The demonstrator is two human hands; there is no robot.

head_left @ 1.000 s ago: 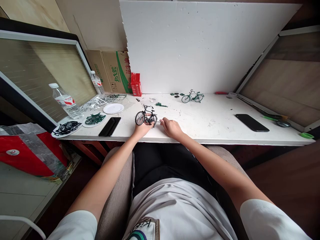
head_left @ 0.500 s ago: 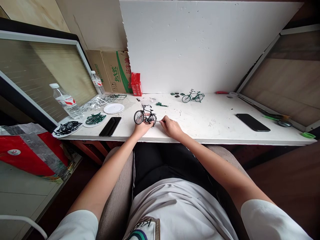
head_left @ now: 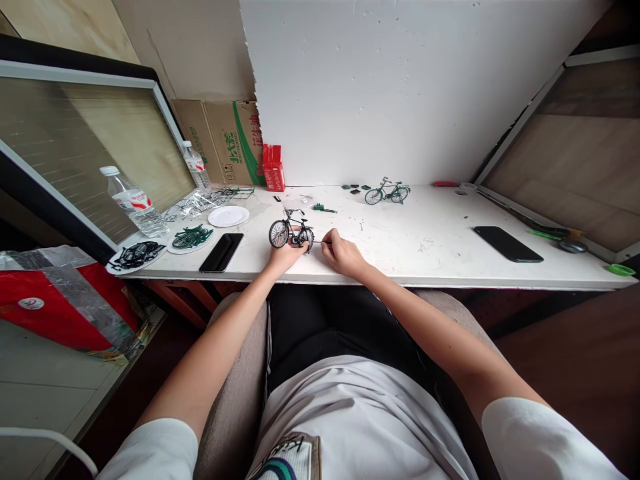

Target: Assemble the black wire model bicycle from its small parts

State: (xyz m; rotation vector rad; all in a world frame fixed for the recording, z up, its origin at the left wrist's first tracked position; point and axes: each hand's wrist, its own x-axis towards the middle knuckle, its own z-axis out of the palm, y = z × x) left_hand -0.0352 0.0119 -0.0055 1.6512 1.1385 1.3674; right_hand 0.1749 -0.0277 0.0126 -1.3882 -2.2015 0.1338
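Just above the white table's front half, my left hand (head_left: 286,257) grips a small black model bicycle (head_left: 296,229) from below. The bicycle stands upright, its front wheel pointing left; my fingers cover part of its lower frame. To its right, my closed right hand (head_left: 345,255) pinches a thin dark rod (head_left: 321,242). The rod reaches left to the rear wheel, but whether its tip touches is too small to tell. Farther back stands a green model bicycle (head_left: 387,193). A green plastic part (head_left: 325,209) lies behind my hands.
On the left are plates of black parts (head_left: 136,255) and green parts (head_left: 190,237), a white plate (head_left: 229,216), a phone (head_left: 221,253) and a water bottle (head_left: 133,201). A red box (head_left: 273,168) stands behind. Another phone (head_left: 507,244) lies on the right, near the table's front edge (head_left: 425,283).
The thin rod now shows more clearly between my right hand and the rear wheel. Both hands stay nearly in place, with the bicycle still in the left; the view has shifted slightly.
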